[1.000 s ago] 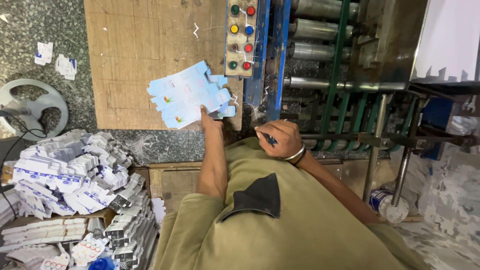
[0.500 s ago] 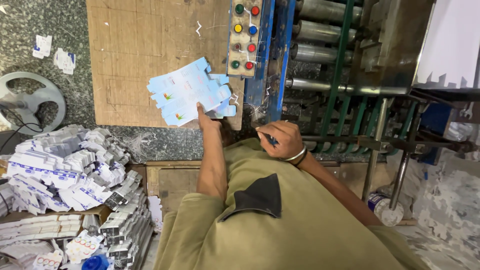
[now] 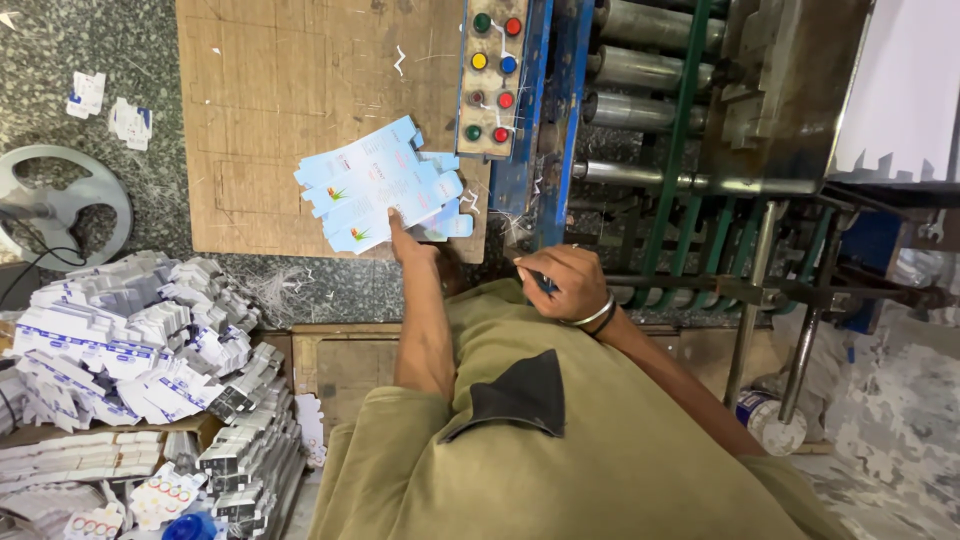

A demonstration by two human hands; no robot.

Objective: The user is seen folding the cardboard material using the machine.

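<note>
Two hands show: my left hand (image 3: 410, 245) pinches a light-blue die-cut carton sheet (image 3: 380, 185) over the wooden board (image 3: 300, 120), its long axis slanting away up-left of the grip. My right hand (image 3: 565, 283) is curled around a small dark object beside the machine's button panel (image 3: 490, 75).

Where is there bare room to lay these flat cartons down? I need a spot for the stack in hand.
The brown board is bare left of the light-blue carton blanks held by the left hand, up to its left edge. The speckled floor holds only scraps. Crowded: the heap of blanks at lower left, and the machine's rollers beside the button panel.
</note>
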